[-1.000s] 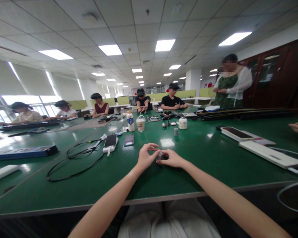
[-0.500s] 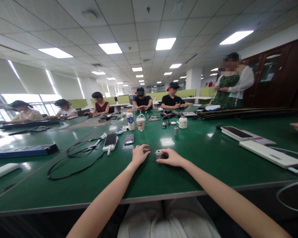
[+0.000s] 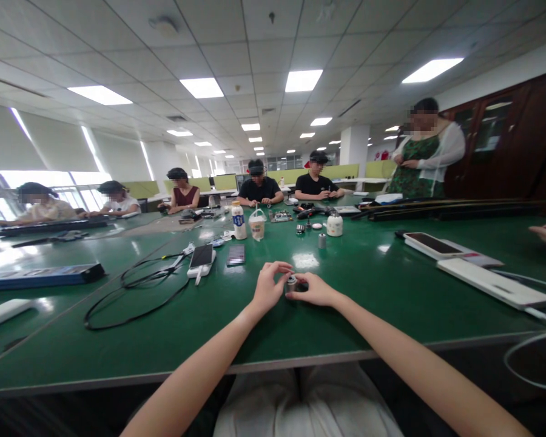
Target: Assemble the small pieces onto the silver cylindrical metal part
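A small grey metal cylinder [image 3: 291, 286] stands upright on the green table in front of me, its top showing a round fitting. My right hand [image 3: 316, 290] grips it from the right, thumb low at the front and fingers round the far side. From the left, my left hand [image 3: 273, 285] is closed about its upper edge, thumb and bent fingertips meeting at the top. Exactly where those fingertips press is too small to tell. Farther back stands a similar metal cylinder [image 3: 322, 241], apart from both hands.
Left of my hands lie a dark flat card-like item [image 3: 236, 255], a phone on a white block [image 3: 202, 261] and a looped black cable [image 3: 118, 325]. A bottle [image 3: 239, 220], a cup [image 3: 257, 226] and a white jar [image 3: 334, 224] stand behind. White power bank [image 3: 494, 282] at right; people sit around.
My left hand has moved right and closed in at the cylinder's top. My right hand keeps its hold, and the cylinder has stayed in place.
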Demonstrator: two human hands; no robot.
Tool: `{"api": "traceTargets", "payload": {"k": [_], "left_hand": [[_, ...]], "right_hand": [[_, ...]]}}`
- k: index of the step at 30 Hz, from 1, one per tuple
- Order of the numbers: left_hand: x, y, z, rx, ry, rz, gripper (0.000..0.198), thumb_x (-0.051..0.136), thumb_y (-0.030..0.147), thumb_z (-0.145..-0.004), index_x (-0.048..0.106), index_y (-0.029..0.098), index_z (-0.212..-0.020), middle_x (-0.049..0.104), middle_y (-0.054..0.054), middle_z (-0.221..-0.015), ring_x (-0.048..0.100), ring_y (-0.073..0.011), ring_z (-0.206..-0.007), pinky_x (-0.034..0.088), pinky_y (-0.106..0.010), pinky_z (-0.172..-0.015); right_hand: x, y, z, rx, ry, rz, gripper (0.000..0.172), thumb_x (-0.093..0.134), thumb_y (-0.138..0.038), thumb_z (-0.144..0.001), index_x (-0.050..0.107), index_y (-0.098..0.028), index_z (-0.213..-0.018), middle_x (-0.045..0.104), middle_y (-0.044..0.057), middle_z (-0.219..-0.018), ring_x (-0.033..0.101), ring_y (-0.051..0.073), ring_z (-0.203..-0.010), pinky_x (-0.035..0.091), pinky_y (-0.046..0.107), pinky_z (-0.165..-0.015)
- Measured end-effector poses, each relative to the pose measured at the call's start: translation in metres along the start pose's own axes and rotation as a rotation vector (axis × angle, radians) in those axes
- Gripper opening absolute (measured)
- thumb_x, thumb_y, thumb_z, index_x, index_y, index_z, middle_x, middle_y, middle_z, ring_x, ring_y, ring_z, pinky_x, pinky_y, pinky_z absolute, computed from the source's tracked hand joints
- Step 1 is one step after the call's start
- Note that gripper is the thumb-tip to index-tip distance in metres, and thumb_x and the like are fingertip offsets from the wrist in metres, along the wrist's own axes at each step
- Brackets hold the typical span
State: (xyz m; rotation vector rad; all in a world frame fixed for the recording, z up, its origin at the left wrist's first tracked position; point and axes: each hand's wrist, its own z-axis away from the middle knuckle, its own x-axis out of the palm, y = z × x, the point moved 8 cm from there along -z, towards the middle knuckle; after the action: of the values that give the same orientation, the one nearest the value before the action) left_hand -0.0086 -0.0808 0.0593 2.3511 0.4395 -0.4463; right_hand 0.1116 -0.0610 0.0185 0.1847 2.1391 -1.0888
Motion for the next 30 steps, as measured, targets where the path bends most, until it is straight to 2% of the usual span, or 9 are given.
{"api": "traceTargets", "payload": {"k": [8,15,21,26,30], "left_hand": [[0.002,-0.008,0.001,-0.015,-0.045,0.108,0.017,0.064,0.01,-0.082,0.066,0.021,-0.095,0.074,-0.004,-0.09,0.071,-0.0192,-0.088,0.054,-0.035,-0.086],[0.0,-0.008,0.0,-0.052,0.029,0.169,0.013,0.067,0.02,-0.083,0.063,0.019,-0.095,0.074,-0.005,-0.088,0.072,-0.0197,-0.086,0.056,-0.035,-0.085],[0.006,-0.009,0.001,-0.063,-0.037,0.219,0.018,0.07,0.019,-0.08,0.063,0.018,-0.096,0.076,-0.006,-0.089,0.073,-0.0206,-0.088,0.057,-0.034,-0.085],[0.004,-0.013,0.001,-0.081,-0.013,0.212,0.016,0.071,0.022,-0.08,0.064,0.018,-0.094,0.074,-0.006,-0.086,0.073,-0.0208,-0.084,0.057,-0.034,-0.082],[0.006,-0.012,0.001,-0.085,-0.039,0.225,0.019,0.07,0.018,-0.079,0.065,0.018,-0.097,0.075,-0.006,-0.086,0.073,-0.0211,-0.086,0.056,-0.035,-0.084]], "right_hand": [[-0.001,-0.002,0.001,-0.003,0.001,0.013,0.028,0.073,-0.039,-0.076,0.067,-0.015,-0.089,0.069,0.002,-0.08,0.06,0.018,-0.072,0.045,0.029,-0.069],[0.0,0.0,0.0,-0.005,0.009,0.017,0.03,0.073,-0.041,-0.076,0.066,-0.015,-0.089,0.067,0.001,-0.077,0.059,0.017,-0.069,0.044,0.027,-0.065],[-0.001,0.003,0.0,0.006,0.032,0.054,0.031,0.074,-0.041,-0.074,0.067,-0.014,-0.087,0.062,0.0,-0.069,0.054,0.015,-0.062,0.038,0.025,-0.058],[0.0,0.002,0.0,-0.003,0.026,0.052,0.03,0.073,-0.042,-0.075,0.067,-0.014,-0.085,0.065,0.0,-0.072,0.056,0.016,-0.065,0.04,0.025,-0.06],[0.0,0.003,-0.001,-0.006,0.02,0.047,0.031,0.073,-0.041,-0.076,0.068,-0.014,-0.092,0.067,0.001,-0.075,0.058,0.017,-0.067,0.042,0.026,-0.062]]}}
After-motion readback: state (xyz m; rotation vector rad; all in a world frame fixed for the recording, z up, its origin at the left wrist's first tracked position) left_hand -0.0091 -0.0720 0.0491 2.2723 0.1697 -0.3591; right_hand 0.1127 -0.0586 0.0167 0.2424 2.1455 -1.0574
